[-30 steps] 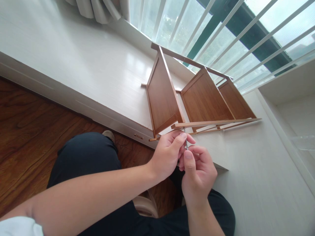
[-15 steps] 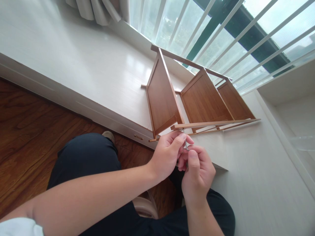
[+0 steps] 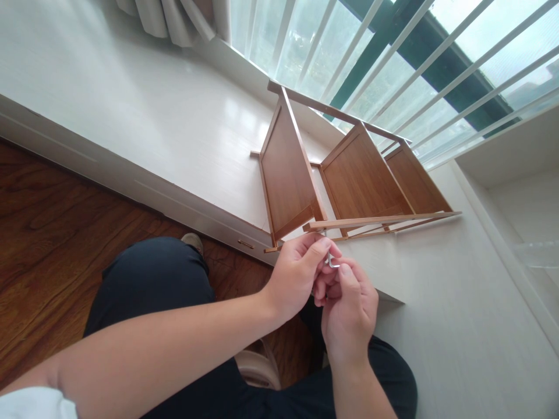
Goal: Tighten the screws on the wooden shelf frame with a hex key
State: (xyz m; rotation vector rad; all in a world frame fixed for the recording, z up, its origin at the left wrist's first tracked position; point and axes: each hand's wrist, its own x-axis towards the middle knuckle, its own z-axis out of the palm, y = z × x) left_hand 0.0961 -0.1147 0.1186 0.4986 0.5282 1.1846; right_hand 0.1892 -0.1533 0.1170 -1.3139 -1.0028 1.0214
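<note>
No writing or label is showing anywhere that can be read. The left hand [image 3: 297,276] and the right hand [image 3: 349,308] are meeting just off the near edge of the white platform [image 3: 174,116], both pinching a small metal hex key [image 3: 332,261] between fingertips and thumbs; the fingers of each are closing together on it, and only its bent silver tip is peeking out between them. The key is pointing up toward the near rail [image 3: 379,220] of a wooden shelf rack [image 3: 288,174], which is lying on its side on the platform, near that edge and reaching toward the far window side. Whether the key is touching the rail cannot be told, since the fingers are covering the spot. Three brown shelf panels are standing on edge inside the rack frame, with nothing sitting in the gaps between them. Beyond the rack, white window bars [image 3: 393,52] are running along the platform's far edge, and a curtain [image 3: 174,17] is hanging at its far left corner. Below the hands, dark trousers [image 3: 157,279] are covering the person's knees above a brown wooden floor [image 3: 52,233].
</note>
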